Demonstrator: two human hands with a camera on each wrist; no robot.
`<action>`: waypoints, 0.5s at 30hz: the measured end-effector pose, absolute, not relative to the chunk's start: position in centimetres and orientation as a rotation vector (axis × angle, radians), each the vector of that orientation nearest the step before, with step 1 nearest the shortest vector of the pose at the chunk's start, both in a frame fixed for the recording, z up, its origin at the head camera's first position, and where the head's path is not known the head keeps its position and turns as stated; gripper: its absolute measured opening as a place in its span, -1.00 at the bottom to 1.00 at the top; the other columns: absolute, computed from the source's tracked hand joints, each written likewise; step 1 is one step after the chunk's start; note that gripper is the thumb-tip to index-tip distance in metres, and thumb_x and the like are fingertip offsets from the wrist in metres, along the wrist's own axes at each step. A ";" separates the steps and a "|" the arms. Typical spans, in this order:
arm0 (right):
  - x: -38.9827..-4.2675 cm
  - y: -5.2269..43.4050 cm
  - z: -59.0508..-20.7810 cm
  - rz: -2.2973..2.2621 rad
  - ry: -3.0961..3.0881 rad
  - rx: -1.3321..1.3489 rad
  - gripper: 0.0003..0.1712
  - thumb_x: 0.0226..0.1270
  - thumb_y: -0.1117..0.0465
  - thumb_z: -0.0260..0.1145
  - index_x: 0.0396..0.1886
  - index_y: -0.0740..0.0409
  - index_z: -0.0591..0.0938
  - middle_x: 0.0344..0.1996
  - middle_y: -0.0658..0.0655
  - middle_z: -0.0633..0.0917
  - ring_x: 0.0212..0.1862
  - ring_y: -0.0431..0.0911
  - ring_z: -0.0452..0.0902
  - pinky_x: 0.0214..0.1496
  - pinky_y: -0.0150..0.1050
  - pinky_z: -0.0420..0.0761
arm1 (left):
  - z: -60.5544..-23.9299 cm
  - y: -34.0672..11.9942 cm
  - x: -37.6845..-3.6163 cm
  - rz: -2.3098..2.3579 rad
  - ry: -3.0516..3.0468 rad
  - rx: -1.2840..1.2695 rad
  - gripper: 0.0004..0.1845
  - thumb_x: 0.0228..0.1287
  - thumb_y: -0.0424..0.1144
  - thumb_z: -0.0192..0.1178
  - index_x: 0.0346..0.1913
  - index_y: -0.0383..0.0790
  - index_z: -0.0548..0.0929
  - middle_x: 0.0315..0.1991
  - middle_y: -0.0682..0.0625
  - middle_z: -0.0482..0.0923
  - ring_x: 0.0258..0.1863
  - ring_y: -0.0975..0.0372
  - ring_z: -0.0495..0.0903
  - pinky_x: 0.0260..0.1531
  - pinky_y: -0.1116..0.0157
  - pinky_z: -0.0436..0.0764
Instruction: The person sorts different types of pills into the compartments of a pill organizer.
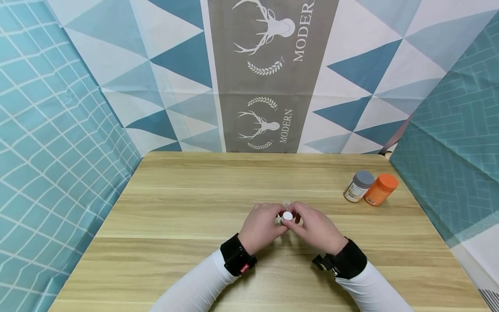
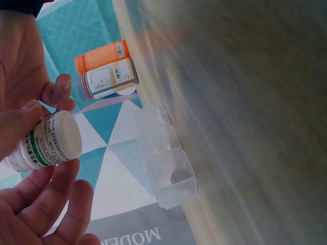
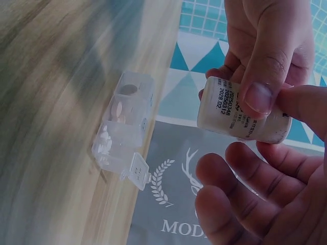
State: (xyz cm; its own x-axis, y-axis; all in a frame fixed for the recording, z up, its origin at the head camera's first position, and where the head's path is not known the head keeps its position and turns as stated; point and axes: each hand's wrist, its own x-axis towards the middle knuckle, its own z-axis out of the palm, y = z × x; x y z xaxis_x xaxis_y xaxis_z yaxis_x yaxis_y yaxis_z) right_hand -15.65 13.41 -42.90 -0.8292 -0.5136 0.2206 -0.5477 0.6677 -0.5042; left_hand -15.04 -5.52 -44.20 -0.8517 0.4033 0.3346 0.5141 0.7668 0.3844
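Over the middle of the table my two hands meet around a small white pill bottle (image 1: 287,216) with a white cap and a green-striped label (image 2: 48,145). My left hand (image 1: 262,226) grips its body, thumb pressed on the label (image 3: 259,94). My right hand (image 1: 315,228) pinches the cap end, its other fingers (image 3: 240,189) loosely spread below. Just behind the hands a clear plastic pill box (image 1: 286,203) with several compartments lies on the table. One end lid (image 3: 136,171) stands open, and pills show inside (image 3: 118,109).
Two more bottles stand at the table's (image 1: 175,208) right rear: one with a grey cap (image 1: 359,186) and an orange one (image 1: 380,189), touching each other. Patterned cloth screens rise on the left, back and right.
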 end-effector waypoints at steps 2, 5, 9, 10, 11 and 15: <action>-15.6 13.5 -42.9 0.901 -2.818 0.893 -0.81 0.40 -0.06 0.31 -0.18 -0.12 0.53 -0.34 -0.18 0.52 -0.27 -0.17 0.52 -0.33 -0.34 0.48 | -44.2 -5.4 -15.0 -0.691 -2.750 -0.722 -0.70 0.19 0.03 0.38 -0.08 0.01 0.66 -0.17 0.21 0.69 -0.18 0.36 0.63 -0.03 0.20 0.49; -15.4 13.7 -42.9 0.944 -2.830 0.878 -0.80 0.40 -0.08 0.30 -0.17 -0.13 0.54 -0.33 -0.19 0.53 -0.27 -0.17 0.52 -0.33 -0.34 0.48 | -44.1 -5.3 -14.8 -0.692 -2.766 -0.724 -0.60 0.19 0.05 0.38 0.03 -0.03 0.65 -0.08 0.16 0.69 -0.08 0.33 0.63 0.03 0.16 0.50; -15.3 14.2 -43.1 0.984 -2.852 0.824 -0.79 0.39 -0.10 0.31 -0.17 -0.14 0.53 -0.35 -0.20 0.54 -0.29 -0.20 0.51 -0.37 -0.35 0.48 | -44.1 -5.7 -14.4 -0.705 -2.791 -0.717 -0.47 0.17 0.13 0.39 0.11 -0.09 0.64 0.00 0.08 0.67 0.00 0.25 0.62 0.09 0.15 0.51; -15.3 14.5 -43.1 0.990 -2.858 0.811 -0.78 0.39 -0.09 0.31 -0.16 -0.13 0.53 -0.36 -0.20 0.55 -0.29 -0.20 0.50 -0.38 -0.35 0.48 | -44.0 -5.9 -14.3 -0.699 -2.799 -0.710 -0.43 0.16 0.16 0.38 0.13 -0.11 0.63 0.02 0.06 0.67 0.02 0.23 0.61 0.10 0.14 0.51; -15.3 14.8 -43.1 0.987 -2.862 0.795 -0.78 0.39 -0.09 0.31 -0.15 -0.13 0.53 -0.37 -0.20 0.55 -0.30 -0.21 0.50 -0.39 -0.35 0.48 | -44.0 -6.1 -14.2 -0.685 -2.811 -0.700 -0.39 0.15 0.19 0.37 0.15 -0.13 0.62 0.05 0.04 0.65 0.04 0.20 0.61 0.12 0.12 0.51; -15.6 16.6 -43.0 0.964 -2.894 0.733 -0.77 0.39 -0.05 0.33 -0.12 -0.06 0.56 -0.37 -0.17 0.57 -0.32 -0.24 0.48 -0.38 -0.33 0.49 | -43.8 -7.4 -13.9 -0.613 -2.854 -0.641 -0.26 0.15 0.29 0.32 0.24 -0.16 0.55 0.16 -0.03 0.58 0.15 0.10 0.55 0.16 0.03 0.47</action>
